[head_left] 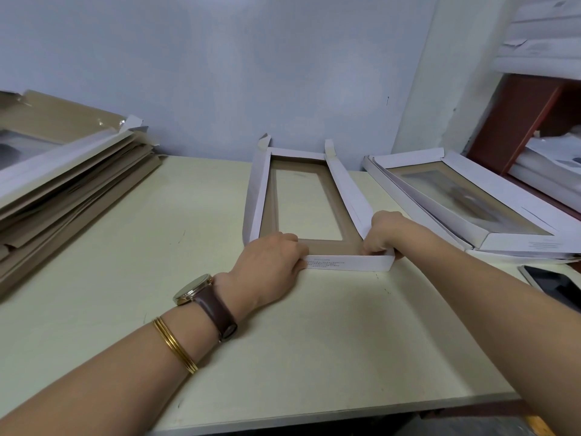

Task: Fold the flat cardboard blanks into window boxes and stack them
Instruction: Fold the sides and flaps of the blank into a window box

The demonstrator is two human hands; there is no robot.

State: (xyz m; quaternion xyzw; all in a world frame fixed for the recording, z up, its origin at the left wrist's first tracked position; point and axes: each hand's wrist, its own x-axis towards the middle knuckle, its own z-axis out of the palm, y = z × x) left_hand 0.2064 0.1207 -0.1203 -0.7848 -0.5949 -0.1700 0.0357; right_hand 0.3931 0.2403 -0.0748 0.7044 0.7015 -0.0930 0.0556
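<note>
Box (pixel 345 262): half-folded, white outside, brown inside, clear window, long walls up, mid-desk (pixel 283 341) reaching the far edge | your left hand (pixel 270 259) fingers grip its near-left corner, right hand (pixel 385 231) fingers pinch the near-right | room: flat blanks (pixel 78 184) well apart at left edge; finished boxes (pixel 471 199) near, right edge.

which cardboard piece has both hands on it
The half-folded box in the middle; the flat blanks on the left and the finished boxes on the right lie untouched.
</note>
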